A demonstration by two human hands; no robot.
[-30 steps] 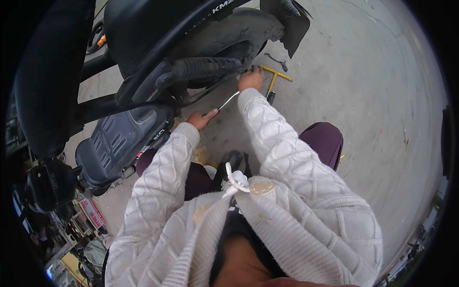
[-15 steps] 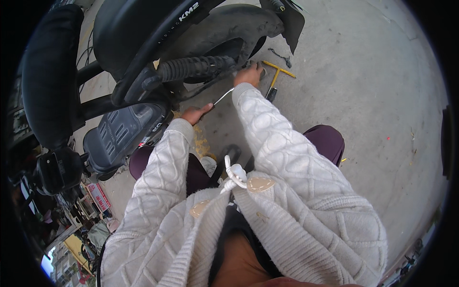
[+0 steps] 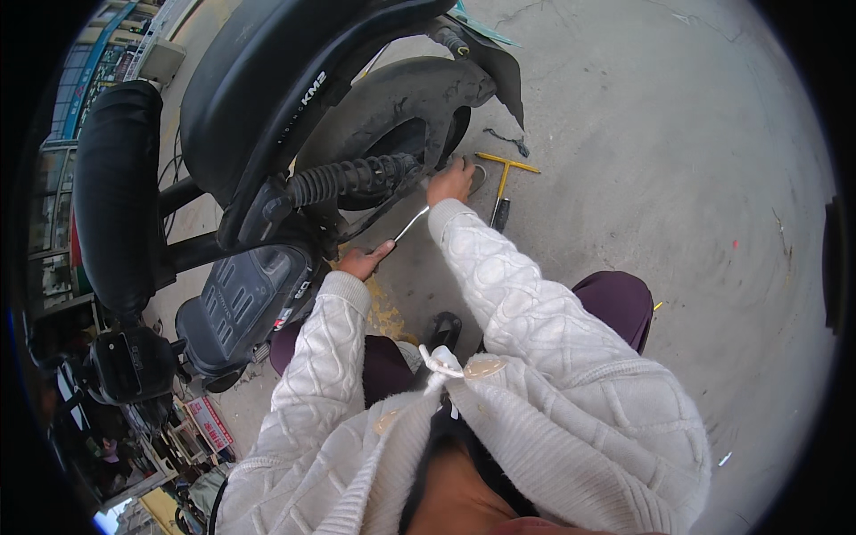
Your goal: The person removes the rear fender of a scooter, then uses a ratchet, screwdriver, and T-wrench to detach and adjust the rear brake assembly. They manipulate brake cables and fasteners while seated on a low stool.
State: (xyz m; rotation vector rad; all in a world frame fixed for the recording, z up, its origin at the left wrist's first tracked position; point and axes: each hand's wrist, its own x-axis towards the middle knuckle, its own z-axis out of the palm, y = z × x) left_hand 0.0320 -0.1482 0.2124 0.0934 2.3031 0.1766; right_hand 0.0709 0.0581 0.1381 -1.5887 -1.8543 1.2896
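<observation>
The left hand (image 3: 361, 263) is holding a thin rod (image 3: 412, 223) by its dark handle (image 3: 385, 246). Its fingers are curling round the handle, nearly closed, and the thumb is lying along it. The rod is slanting up from there, between the two hands, beside the back of a black bike (image 3: 267, 98). Its far end is hiding behind the right hand (image 3: 452, 183), which is sitting low by the wheel (image 3: 415, 94). The right fingers are bending, but I cannot tell how far open they are or what they are gripping.

To be working well here, the left hand should be gripping snugly and pushing gently. The right hand should be guiding the far end and minding its fingertips, because a slip could be pinching them.

A grey round thing (image 3: 480, 176) is showing just beside the right hand. It may be a cup, but I cannot tell what it is holding. Far off, a pale box (image 3: 162, 61) is standing and hiding its inside. A yellow T-tool (image 3: 505, 178) is lying on the floor (image 3: 624, 178).
</observation>
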